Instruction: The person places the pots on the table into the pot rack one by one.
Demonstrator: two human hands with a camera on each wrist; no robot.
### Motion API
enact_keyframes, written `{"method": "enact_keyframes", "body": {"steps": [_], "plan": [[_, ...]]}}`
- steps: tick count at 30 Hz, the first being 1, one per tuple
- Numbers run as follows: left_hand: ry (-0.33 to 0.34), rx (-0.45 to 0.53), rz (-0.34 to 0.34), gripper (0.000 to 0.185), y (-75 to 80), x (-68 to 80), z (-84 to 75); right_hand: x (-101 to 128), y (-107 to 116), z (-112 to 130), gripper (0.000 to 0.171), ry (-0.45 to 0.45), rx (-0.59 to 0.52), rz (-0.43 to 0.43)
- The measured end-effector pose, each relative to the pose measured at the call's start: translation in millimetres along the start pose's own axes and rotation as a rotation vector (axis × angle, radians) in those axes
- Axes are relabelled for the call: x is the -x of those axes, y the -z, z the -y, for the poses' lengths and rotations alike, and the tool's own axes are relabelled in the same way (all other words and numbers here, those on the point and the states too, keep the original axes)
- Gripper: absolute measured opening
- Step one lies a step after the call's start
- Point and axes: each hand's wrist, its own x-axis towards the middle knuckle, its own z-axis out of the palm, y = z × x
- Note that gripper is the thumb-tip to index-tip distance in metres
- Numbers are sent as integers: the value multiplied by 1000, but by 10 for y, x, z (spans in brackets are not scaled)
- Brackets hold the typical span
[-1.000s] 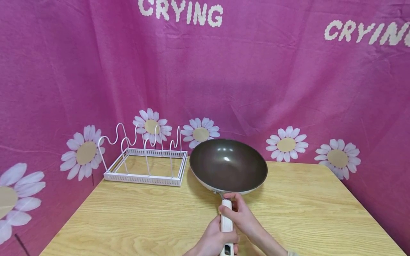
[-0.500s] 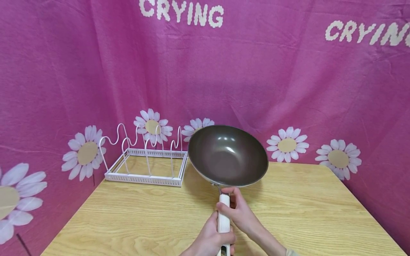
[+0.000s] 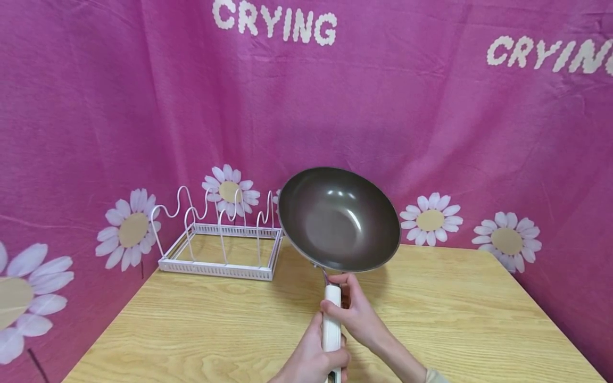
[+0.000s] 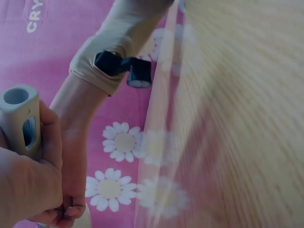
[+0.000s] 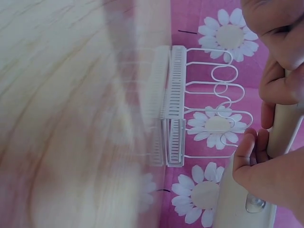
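A wok (image 3: 337,223) with a dark brown inside and a pale outside is held above the table, its bowl tilted towards me. My left hand (image 3: 313,354) grips the lower part of its white handle (image 3: 332,324). Higher up, by the metal neck, my right hand (image 3: 356,314) holds the same handle, thumb on the near side. In the left wrist view the hollow end of the handle (image 4: 23,116) sticks out of my left hand (image 4: 28,187). The right wrist view shows my right hand (image 5: 275,178) close to the wok's pale outer wall (image 5: 235,206).
Left of the wok, a white wire pan rack (image 3: 215,271) with several upright curved dividers stands on the wooden table (image 3: 455,314). A pink curtain (image 3: 364,106) with daisies and lettering hangs behind and along both sides.
The wok has risen and its bowl has tipped further towards me. Both hands have kept their hold on the handle, shifting slightly left. The rack stands where it was.
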Motion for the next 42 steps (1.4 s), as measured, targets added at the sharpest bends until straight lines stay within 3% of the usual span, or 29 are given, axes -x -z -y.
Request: {"method": "enact_keyframes", "body": {"steps": [20, 32, 42], "plan": [[-72, -144, 18, 93, 106, 98, -144, -95, -58, 228, 50, 142, 47, 23], [-75, -226, -59, 90, 184, 121, -316, -226, -159, 393, 50, 158, 57, 32], [-89, -258, -83, 94, 292, 170, -363, -313, -254, 436, 50, 176, 45, 74]]}}
